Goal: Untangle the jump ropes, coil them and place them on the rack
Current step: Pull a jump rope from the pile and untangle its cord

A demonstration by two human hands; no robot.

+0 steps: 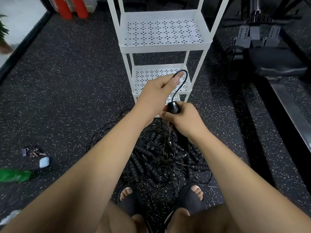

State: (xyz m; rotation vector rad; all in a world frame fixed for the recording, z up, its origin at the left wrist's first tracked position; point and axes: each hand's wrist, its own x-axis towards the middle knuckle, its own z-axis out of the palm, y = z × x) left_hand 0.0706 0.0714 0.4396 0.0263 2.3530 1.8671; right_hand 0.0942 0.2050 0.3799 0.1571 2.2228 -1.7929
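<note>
right hand (185, 118) grips handle (173, 107) | left hand (158, 93) pinches cord (182, 81) | cord light, springy; likely handles best by its handle

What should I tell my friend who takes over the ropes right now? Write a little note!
Left hand: pinches the black cord, which bends in a loop.
Right hand: grips that rope's handle.
Tangled pile: on the floor by the feet, in front of the white rack.
Done: one rope is in hand; no rope shows on the rack's shelves.
Left: coil this one, shelve it, then untangle the others.
</note>
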